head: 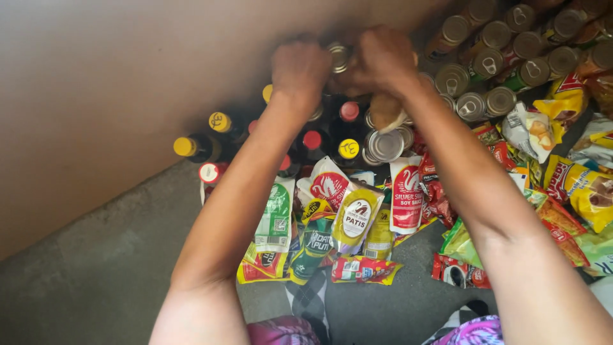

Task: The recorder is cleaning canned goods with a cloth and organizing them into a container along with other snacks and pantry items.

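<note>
My left hand (300,67) and right hand (382,59) are both clamped on a small tin can (338,56), above the dark bottles (319,144) at the floor's (96,275) wall edge; sauce pouches (357,217) nearer me.

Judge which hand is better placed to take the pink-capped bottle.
Probably right. The right hand hangs nearer the pink-capped bottle; the left hand sits farther left, over other bottles.

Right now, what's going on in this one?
A person reaches both arms over groceries spread on a grey floor. The left hand and right hand meet at a small tin can above capped bottles. Sauce pouches lie nearer the person, more cans and snack packets to the right.
</note>
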